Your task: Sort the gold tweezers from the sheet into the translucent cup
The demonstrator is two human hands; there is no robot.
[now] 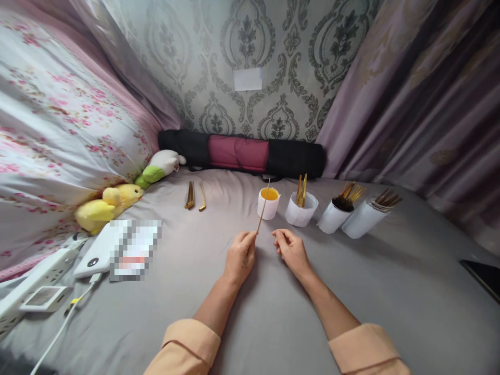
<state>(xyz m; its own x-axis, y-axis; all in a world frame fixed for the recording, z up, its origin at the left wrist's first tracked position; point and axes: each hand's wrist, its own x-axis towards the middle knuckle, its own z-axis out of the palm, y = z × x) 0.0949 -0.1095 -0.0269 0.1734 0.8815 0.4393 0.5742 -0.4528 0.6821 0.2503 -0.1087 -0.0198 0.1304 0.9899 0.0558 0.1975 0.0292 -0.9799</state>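
Note:
My left hand (pixel 241 256) rests on the grey sheet and pinches the lower end of a thin golden stick (pixel 263 207), which points up and away toward a white cup with yellow content (pixel 269 202). My right hand (pixel 289 249) lies beside it with fingers curled, nothing visible in them. Behind my hands stands a row of white cups: one with two golden sticks (pixel 300 207), one tilted with several golden utensils (pixel 336 212), and one tilted with dark ones (pixel 366 216).
Three bent golden straws (pixel 194 196) lie on the grey sheet (pixel 351 291) to the left. Plush toys (pixel 105 207), a power bank (pixel 98 251) and a power strip (pixel 35 281) sit at the left. A black and maroon bag (pixel 242 152) lines the wall. A dark device (pixel 483 276) lies at the right edge.

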